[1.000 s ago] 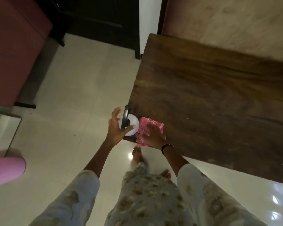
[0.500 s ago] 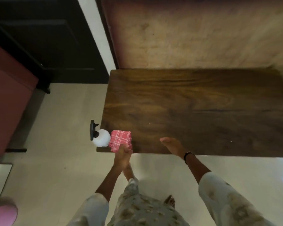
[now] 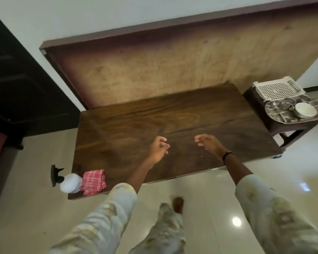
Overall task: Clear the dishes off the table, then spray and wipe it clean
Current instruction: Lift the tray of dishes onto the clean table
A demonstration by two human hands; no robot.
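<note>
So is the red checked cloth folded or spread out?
Folded: the cloth lies as a compact layered square at the table's near-left corner, beside the spray bottle.

Empty hands (image 3: 159, 147) (image 3: 207, 143) over table (image 3: 128, 129), cloth (image 3: 94, 182) beside spray bottle (image 3: 70, 182)

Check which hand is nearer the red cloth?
Left. The left hand hangs over the table middle, up and right of the cloth at the near left corner. The right hand is farther right, also holding nothing.
</note>
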